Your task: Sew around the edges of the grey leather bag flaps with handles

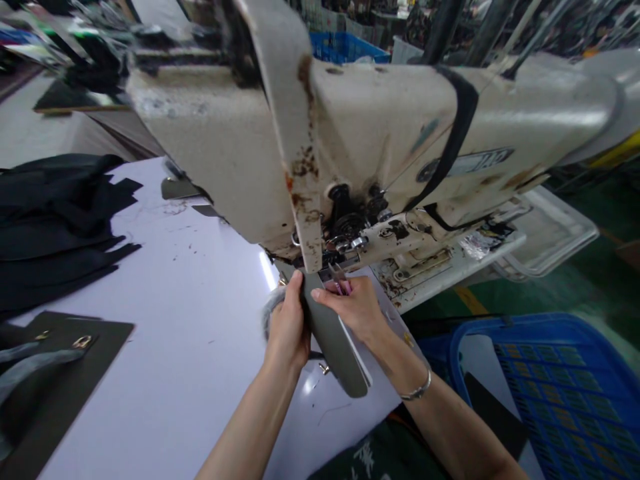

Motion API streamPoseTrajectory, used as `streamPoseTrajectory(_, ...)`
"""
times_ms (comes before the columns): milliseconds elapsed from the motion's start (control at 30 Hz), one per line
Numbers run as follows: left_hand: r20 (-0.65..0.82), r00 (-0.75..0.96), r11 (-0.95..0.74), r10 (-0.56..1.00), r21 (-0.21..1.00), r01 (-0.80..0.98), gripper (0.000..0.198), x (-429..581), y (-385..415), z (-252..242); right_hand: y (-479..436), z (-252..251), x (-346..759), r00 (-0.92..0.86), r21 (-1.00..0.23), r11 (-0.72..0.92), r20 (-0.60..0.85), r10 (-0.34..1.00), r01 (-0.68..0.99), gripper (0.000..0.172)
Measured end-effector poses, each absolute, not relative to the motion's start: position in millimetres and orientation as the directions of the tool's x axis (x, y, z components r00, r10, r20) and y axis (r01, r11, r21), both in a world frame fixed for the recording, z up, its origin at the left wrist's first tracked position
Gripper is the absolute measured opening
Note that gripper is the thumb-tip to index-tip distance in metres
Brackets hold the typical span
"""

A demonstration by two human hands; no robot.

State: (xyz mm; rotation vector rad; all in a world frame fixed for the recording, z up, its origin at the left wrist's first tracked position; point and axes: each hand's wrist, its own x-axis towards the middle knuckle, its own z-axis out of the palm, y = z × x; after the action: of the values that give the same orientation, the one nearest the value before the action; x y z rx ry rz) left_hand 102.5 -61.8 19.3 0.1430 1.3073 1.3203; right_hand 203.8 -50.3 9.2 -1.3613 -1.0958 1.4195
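A long olive-grey panel (334,340) with a rounded lower end runs up under the head of a cream, rust-spotted sewing machine (380,127). My left hand (290,327) is closed on the panel's left edge, thumb on top. Behind that hand, a wrapped greyish strap (270,313) and a small gold-coloured fitting (324,369) show in part. My right hand (357,307) presses its thumb on the panel's right edge. Thread snips (340,279) with pink grips sit within its curled fingers, blades toward the needle area. The needle itself is hidden.
Black cut pieces (55,220) are piled on the white table (200,373) at left. Nearer lies an olive panel (95,360) with gold hardware and a wrapped strap. A blue basket (560,333) stands at right, below a clear plastic tray (560,233).
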Motion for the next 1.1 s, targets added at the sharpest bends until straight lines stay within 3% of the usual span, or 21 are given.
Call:
streamPoseTrajectory(67,-0.598,-0.195,0.411,0.777,0.717,-0.563,0.037,98.4,-83.1,25.2,-55.6,9.0,206.4,-0.063,-0.971,-0.24,-0.238,0.969,-0.022,0.023)
streamPoseTrajectory(167,-0.482,-0.171,0.413,0.859,0.851,-0.326,0.046,82.1,-122.9,38.4,-60.5,10.2,207.8,-0.118,-0.933,-0.329,-0.314,0.942,-0.146,0.024)
streamPoseTrajectory(233,-0.35,-0.303,0.354,0.887,0.934,-0.045,0.038,66.1,-145.7,42.7,-61.9,11.2,207.5,-0.143,-0.893,-0.4,-0.377,0.915,-0.206,0.028)
streamPoseTrajectory(300,-0.082,-0.56,0.217,0.824,0.96,0.179,0.032,51.4,-157.9,38.0,-63.0,11.8,206.6,-0.162,-0.847,-0.459,-0.43,0.888,-0.268,0.032)
streamPoseTrajectory(367,0.07,-0.662,0.143,0.746,0.954,0.262,0.033,42.7,-157.3,23.9,-64.6,11.4,205.3,-0.175,-0.804,-0.489,-0.457,0.872,-0.338,0.035)
streamPoseTrajectory(400,0.032,-0.635,0.148,0.772,0.962,0.229,0.038,41.6,-153.2,14.8,-65.6,10.8,204.5,-0.18,-0.787,-0.496,-0.463,0.868,-0.366,0.038)
streamPoseTrajectory(467,-0.211,-0.435,0.243,0.876,0.97,0.018,0.058,46.3,-141.7,-3.1,-68.1,8.6,203.4,-0.184,-0.78,-0.49,-0.455,0.871,-0.39,0.04)
streamPoseTrajectory(567,-0.445,-0.173,0.379,0.879,0.871,-0.313,0.081,64.9,-128.1,-18.8,-70.9,3.3,203.2,-0.15,-0.84,-0.432,-0.405,0.902,-0.328,0.039)
streamPoseTrajectory(667,-0.543,-0.12,0.44,0.831,0.774,-0.454,0.079,80.6,-123.5,-20.3,-71.7,-2.3,204.7,-0.08,-0.915,-0.339,-0.329,0.941,-0.221,0.036)
streamPoseTrajectory(867,-0.537,-0.125,0.423,0.834,0.768,-0.481,0.063,73.9,-119.3,-23.1,-71.0,-8.3,206.8,-0.059,-0.944,-0.291,-0.285,0.957,-0.155,0.032)
streamPoseTrajectory(1100,-0.559,-0.098,0.465,0.823,0.764,-0.447,0.055,62.9,-115.7,-27.9,-62.8,-0.1,221.3,-0.173,-0.909,-0.335,-0.299,0.938,-0.247,0.03)
